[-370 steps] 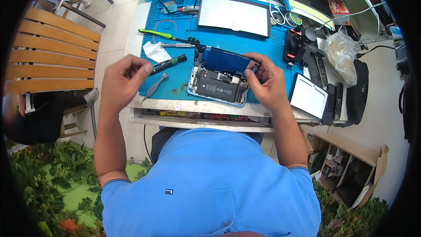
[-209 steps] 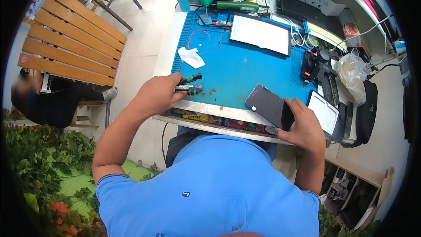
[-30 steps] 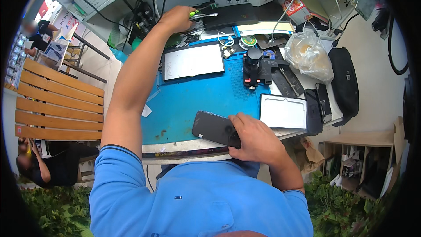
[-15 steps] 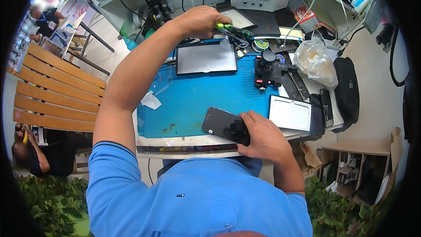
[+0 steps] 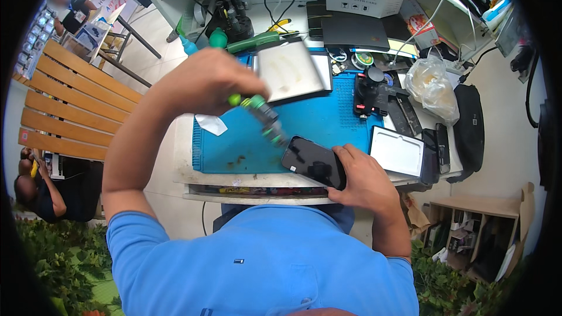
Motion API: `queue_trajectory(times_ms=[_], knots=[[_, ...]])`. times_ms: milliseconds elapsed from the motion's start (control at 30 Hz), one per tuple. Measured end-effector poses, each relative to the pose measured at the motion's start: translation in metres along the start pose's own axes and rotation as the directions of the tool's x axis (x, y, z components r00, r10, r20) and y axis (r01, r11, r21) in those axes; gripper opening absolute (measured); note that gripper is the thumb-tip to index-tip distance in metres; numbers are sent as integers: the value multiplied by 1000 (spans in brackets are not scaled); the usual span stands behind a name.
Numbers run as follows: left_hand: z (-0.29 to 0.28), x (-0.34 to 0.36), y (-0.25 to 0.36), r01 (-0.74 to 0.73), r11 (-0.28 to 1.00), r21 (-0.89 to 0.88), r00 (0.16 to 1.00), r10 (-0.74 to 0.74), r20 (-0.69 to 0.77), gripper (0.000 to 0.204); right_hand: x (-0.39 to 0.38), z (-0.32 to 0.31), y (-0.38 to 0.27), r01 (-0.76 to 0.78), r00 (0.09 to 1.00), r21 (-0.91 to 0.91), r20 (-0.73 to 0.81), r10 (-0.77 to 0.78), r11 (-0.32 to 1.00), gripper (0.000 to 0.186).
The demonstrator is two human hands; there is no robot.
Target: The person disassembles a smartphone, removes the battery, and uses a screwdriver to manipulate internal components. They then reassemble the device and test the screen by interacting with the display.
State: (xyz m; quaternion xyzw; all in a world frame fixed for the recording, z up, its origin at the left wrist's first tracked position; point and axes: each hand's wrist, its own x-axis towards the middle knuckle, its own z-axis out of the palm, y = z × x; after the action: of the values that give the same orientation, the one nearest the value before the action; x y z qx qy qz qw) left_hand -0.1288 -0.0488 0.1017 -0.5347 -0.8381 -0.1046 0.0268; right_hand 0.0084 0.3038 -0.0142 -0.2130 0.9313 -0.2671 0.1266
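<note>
My left hand [image 5: 216, 82], raised over the left part of the blue mat [image 5: 252, 146], is closed on a green-and-black tool [image 5: 266, 118]. Motion smears the tool, and its exact kind cannot be made out; its lower end points toward the phone. A dark-screened phone [image 5: 316, 161] lies at the mat's near edge. My right hand [image 5: 367, 182] grips the phone's right end, thumb on the near side and fingers on the far side. Beyond the left hand, a whitish square panel [image 5: 290, 69] overlaps a black-rimmed white tray [image 5: 323, 69].
A black clamp-like holder [image 5: 367, 90] stands on the mat's right side. Beside it are a white open box [image 5: 398, 151], a clear plastic bag [image 5: 432, 88] and a black case [image 5: 469, 120]. A white scrap [image 5: 211, 124] lies at left. Behind are a green-handled tool [image 5: 254, 42] and a tool stand [image 5: 234, 20].
My left hand has come nearer and left from the back of the bench, carrying the green-and-black tool. The whitish panel now overlaps the tray. The right hand keeps hold of the phone.
</note>
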Motion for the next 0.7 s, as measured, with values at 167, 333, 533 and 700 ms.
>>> queue_trajectory(times_ms=[167, 333, 533, 700], knots=[[15, -87, 27, 141, 980, 142, 983, -155, 95, 30, 3, -10, -8, -36, 996, 9, 77, 35, 999, 79], [49, -145, 11, 189, 963, 194, 967, -216, 132, 27, 4, -6, -7, -22, 999, -29, 43, 24, 999, 82], [70, -182, -28, 361, 907, 217, 874, -410, 261, 37, 3, -6, -14, -62, 996, -59, 64, 66, 996, 83], [44, -168, -17, 763, 636, -116, 639, -715, 283, 36, 4, -4, -13, -57, 997, -58, 57, 60, 997, 85]])
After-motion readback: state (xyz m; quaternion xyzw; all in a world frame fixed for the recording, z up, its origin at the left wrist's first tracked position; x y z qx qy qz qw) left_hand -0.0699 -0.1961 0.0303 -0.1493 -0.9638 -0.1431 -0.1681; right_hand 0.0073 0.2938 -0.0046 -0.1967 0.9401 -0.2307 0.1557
